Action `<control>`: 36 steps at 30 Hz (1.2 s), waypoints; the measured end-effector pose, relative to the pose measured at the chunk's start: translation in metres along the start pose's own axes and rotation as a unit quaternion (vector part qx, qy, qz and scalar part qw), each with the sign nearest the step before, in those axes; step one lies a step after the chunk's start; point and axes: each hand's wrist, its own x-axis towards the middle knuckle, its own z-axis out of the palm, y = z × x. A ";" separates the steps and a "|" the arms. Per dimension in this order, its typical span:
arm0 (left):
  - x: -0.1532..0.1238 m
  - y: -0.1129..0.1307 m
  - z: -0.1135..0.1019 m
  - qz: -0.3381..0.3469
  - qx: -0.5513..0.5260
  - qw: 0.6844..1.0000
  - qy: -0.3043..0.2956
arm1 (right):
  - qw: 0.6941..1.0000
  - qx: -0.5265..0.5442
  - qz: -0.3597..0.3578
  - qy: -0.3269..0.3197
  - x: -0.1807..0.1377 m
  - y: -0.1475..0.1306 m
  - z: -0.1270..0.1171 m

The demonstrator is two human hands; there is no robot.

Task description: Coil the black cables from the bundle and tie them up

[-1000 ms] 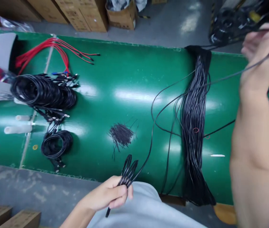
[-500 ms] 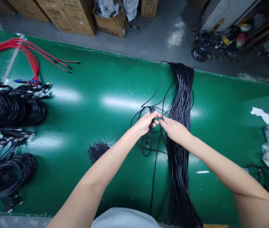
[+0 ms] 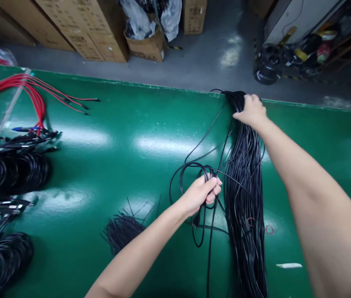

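Note:
A loose coil of black cable (image 3: 185,176) is gripped in my left hand (image 3: 204,191), fingers closed around its loops. Below that hand hangs a dark cable end (image 3: 196,220). My right hand (image 3: 251,111) lies over the far end of a long bundle of black cables (image 3: 243,178), its thumb spread apart from the fingers. Fingertips of the right hand are partly hidden against the dark strands. Single cables run from the coil toward the bundle and down the green table (image 3: 150,174).
Red cables (image 3: 35,89) and coiled black cables (image 3: 14,169) lie at left. A bunch of thin black strips (image 3: 122,231) rests near my left forearm. Two thin red rings (image 3: 269,229) and a white strip (image 3: 289,265) sit at right. Cardboard boxes (image 3: 94,29) stand beyond the table.
My right hand has left my left hand and moved away to the bundle's far end. My left hand still holds the coil. The view has shifted.

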 end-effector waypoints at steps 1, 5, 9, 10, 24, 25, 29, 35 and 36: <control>0.000 -0.001 0.001 0.005 0.009 1.000 0.001 | 0.999 -0.037 0.016 0.001 0.019 -0.002 0.021; 0.008 -0.007 -0.001 0.004 0.026 1.000 -0.016 | 0.996 -0.059 0.025 0.055 0.058 -0.004 0.070; -0.001 -0.002 0.003 0.010 0.034 0.999 0.004 | 0.997 -0.060 0.026 0.051 0.069 0.005 0.040; -0.008 0.002 0.005 0.020 0.028 0.999 0.010 | 0.996 -0.065 0.023 0.052 0.070 0.008 0.027; -0.136 -0.016 -0.012 -0.171 0.179 0.964 -0.102 | 0.996 0.022 -0.074 0.053 0.027 0.073 0.009; -0.150 -0.020 -0.013 -0.182 0.175 0.965 -0.076 | 0.992 0.059 -0.078 0.076 0.002 0.072 0.001; -0.207 -0.026 -0.004 -0.145 0.163 0.976 0.000 | 0.935 0.238 -0.173 0.198 -0.160 0.037 -0.039; -0.273 -0.015 0.020 -0.071 0.250 0.965 -0.042 | 0.731 0.148 -0.630 -0.218 -0.357 -0.012 -0.012; -0.284 -0.016 0.020 -0.071 0.250 0.964 -0.058 | 0.756 0.112 -0.608 -0.217 -0.356 -0.005 0.000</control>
